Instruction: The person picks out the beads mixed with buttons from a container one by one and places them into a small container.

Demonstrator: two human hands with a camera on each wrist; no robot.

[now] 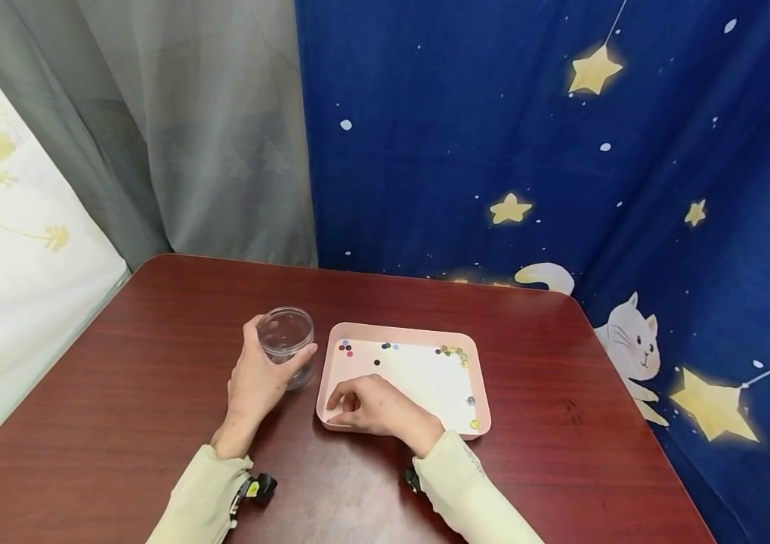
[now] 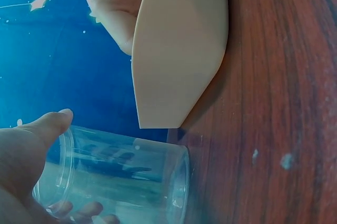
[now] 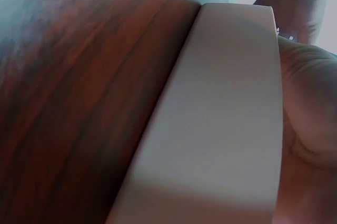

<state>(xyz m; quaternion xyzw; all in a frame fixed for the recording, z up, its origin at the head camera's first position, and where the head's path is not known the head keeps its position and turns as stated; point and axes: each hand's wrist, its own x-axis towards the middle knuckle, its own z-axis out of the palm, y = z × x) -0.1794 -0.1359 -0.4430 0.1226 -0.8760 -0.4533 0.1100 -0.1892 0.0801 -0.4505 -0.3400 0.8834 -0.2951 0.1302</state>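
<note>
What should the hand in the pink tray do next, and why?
Probably pinch one small bead and carry it to the clear jar. The right hand rests at the pink tray's near-left corner, beads lie scattered inside, and the left hand holds the open jar upright right beside it.

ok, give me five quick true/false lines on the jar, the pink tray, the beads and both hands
1. The left hand grips the clear jar. True.
2. The jar is full of beads. False: it looks empty, and the beads lie scattered in the pink tray.
3. The right hand rests at the tray's near left corner. True.
4. The jar stands inside the tray. False: it stands on the wooden table, just left of the tray.
5. A lid closes the jar. False: its mouth is open, with no lid on it.
</note>
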